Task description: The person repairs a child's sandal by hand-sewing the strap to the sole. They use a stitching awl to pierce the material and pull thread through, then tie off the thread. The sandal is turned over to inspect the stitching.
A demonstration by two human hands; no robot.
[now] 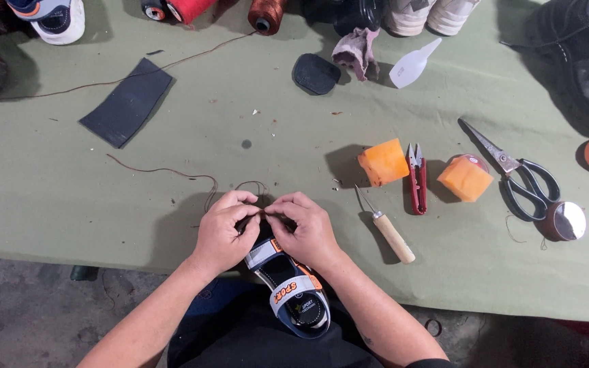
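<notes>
A green cloth-covered table [69, 204] filled the view, with shoes and spools of thread [267, 13] along its far edge. A dark sandal [291, 289] with grey and orange straps lay at the near edge, heel end toward the person's lap and toe end under both hands. The left hand [223, 232] was curled closed over the front of the sandal, its fingertips pinched together at the strap. The right hand [308, 232] was closed likewise, thumb and forefinger meeting the left's, apparently gripping something fine; whether that was a needle or only thread could not be told. A brown thread [185, 175] trailed from under the hands across the cloth to the left.

Judged from this, the stitching at the sandal's front was under way and not finished: the thread was uncut and both hands were at the seam. How many stitches were in could not be seen.

To the right lay black-handled scissors [523, 180], two orange wax-like blocks [383, 162], red thread snips [416, 178] and a wooden-handled awl [388, 230], all untouched. A dark rubber sheet [127, 102] lay farther left.
</notes>
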